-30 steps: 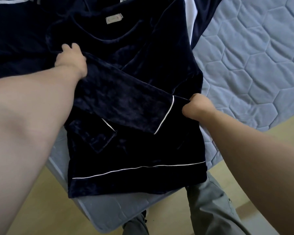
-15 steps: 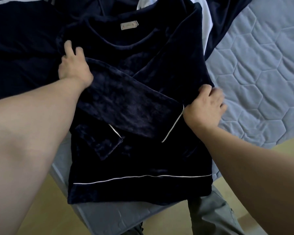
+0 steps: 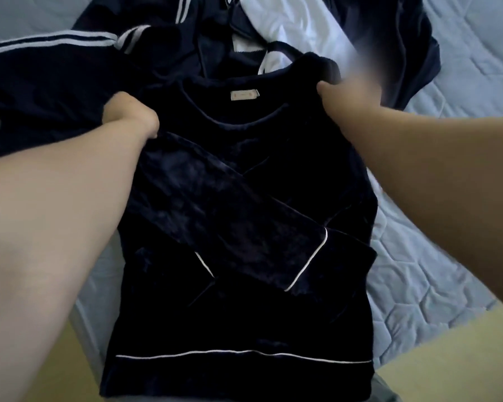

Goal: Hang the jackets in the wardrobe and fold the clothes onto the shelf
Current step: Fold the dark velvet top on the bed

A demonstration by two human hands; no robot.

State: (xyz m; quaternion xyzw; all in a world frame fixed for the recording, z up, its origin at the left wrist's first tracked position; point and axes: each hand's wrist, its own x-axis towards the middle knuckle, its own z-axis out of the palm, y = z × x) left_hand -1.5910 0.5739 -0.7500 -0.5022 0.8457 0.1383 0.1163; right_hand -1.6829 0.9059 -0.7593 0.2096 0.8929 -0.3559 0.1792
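Folding is the step in hand: the dark velvet top [image 3: 244, 216] lies flat on the quilted bed [image 3: 462, 175], both sleeves crossed over its chest, with the left hand [image 3: 131, 117] clutching its shoulder at ten o'clock and the right hand [image 3: 343, 97], blurred, apparently pinching the shoulder at one o'clock. Next, I judge, the shoulders should be carried down toward the hem at six o'clock. Half a second ago the right hand was at the sleeve cuff near three o'clock; it has since moved up.

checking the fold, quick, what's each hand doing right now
Left hand: closed, gripping the left shoulder of the navy velvet top.
Right hand: motion-blurred, at the top's right shoulder; appears to grip it, not certain.
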